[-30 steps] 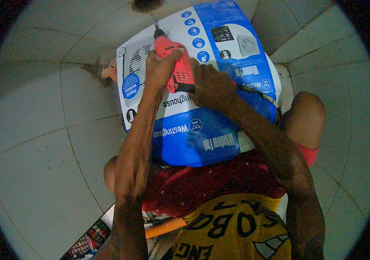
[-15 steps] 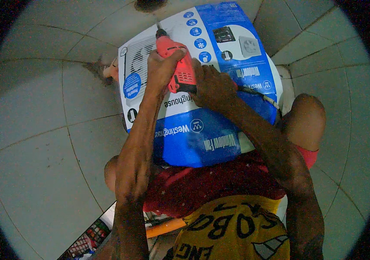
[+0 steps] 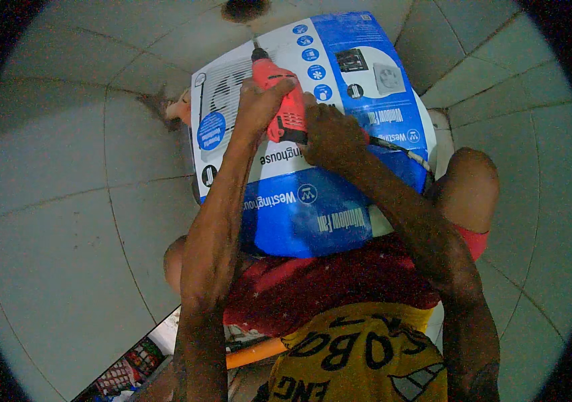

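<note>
A red corded drill (image 3: 284, 112) with a black chuck and a thin bit points away from me, above a large blue-and-white fan carton (image 3: 286, 228). My left hand (image 3: 257, 110) is closed round the drill's body, thumb lying over its top. Fingers of my right hand (image 3: 331, 134) are wrapped round the rear handle, largely hiding it. A black cord (image 3: 396, 147) with a pale section runs from behind that hand over the box. The bit reaches the carton's far edge, below a dark patch (image 3: 246, 8) on the tiles; whether it touches anything I cannot tell.
Grimy pale tiles (image 3: 58, 201) surround the carton, with a pinkish object (image 3: 179, 106) at its upper left. My bent knee (image 3: 465, 184) is beside it on the right. A dark-edged tray of small items (image 3: 128, 372) and an orange bar (image 3: 256, 350) lie at the lower left.
The whole view has shifted slightly, so the box, drill and dark patch appear a little further right. Both hands keep the same hold on the drill.
</note>
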{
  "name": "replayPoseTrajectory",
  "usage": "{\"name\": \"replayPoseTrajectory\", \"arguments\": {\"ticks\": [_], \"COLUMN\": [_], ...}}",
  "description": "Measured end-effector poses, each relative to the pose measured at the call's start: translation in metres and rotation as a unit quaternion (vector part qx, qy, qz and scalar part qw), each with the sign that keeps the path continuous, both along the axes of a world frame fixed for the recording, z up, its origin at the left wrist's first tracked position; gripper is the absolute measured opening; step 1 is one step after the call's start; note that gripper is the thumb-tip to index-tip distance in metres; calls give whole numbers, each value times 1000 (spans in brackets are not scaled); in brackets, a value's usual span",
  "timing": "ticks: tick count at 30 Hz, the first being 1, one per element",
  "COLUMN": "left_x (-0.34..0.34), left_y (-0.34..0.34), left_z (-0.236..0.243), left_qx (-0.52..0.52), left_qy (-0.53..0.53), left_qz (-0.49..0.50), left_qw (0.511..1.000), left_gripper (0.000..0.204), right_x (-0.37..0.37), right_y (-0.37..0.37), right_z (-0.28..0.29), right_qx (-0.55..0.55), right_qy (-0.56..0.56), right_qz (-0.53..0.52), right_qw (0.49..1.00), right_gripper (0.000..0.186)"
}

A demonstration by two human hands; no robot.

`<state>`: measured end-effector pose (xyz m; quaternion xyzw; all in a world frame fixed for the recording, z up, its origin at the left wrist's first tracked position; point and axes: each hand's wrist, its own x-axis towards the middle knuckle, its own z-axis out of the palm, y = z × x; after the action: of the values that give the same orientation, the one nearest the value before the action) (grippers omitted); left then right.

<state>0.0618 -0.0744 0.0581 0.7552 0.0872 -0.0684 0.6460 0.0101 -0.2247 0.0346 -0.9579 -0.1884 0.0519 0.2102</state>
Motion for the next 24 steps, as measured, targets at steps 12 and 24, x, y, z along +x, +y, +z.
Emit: {"name": "replayPoseTrajectory", "arguments": {"ticks": [12, 24], "left_x": [5, -2], "left_y": [3, 1], "left_z": [-10, -4], "left_qx": [15, 9], "left_qy": [-5, -3], "left_qz": [-9, 3], "left_qw": [1000, 1000], "left_gripper": [22, 25], "right_x": [-1, 2], "right_y": [-3, -7], "right_z": [2, 6], "right_qx": [-9, 19], "right_qy": [-10, -1], "right_qz": [-3, 15], "right_qw": [1000, 1000], "right_gripper": [84, 76]}}
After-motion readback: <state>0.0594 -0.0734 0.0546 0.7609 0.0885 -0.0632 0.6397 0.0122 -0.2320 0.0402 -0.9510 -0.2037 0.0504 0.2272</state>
